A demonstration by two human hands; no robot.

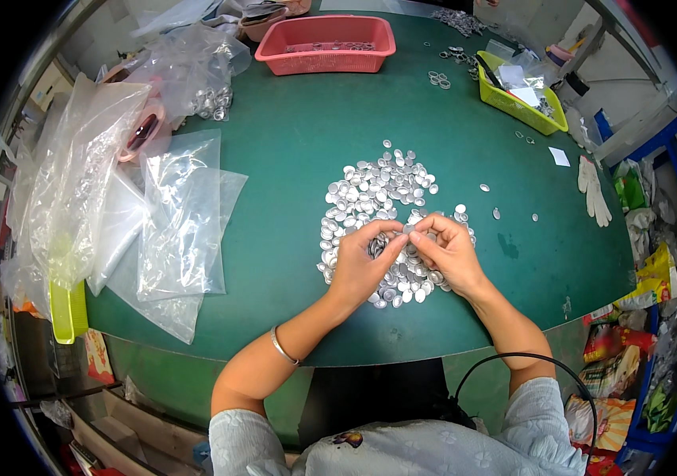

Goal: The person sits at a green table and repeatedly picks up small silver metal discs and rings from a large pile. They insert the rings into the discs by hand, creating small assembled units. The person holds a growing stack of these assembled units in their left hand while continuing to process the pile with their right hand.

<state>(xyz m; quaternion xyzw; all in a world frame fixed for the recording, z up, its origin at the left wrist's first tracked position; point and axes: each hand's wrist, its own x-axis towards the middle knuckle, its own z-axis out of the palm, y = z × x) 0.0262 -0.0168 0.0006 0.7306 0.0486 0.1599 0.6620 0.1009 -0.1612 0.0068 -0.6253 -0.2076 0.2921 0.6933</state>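
A loose pile of small silver oval metal discs [382,186] lies on the green table, spreading around and under my hands. Over its near part, my left hand [360,266] and my right hand [456,255] meet fingertip to fingertip. Both are closed in a pinch on one small silver disc [409,229]. Some darker-looking metal pieces [376,245] show in the curl of my left hand; whether they rest in it or lie beneath cannot be made out. A few single discs [496,213] lie apart, right of the pile.
Clear plastic bags [182,222] cover the table's left side. A pink basket [326,62] with metal rings stands at the back, and a yellow-green basket [521,109] at the back right. A white glove [593,190] lies near the right edge. A black cable [529,355] arches by my right arm.
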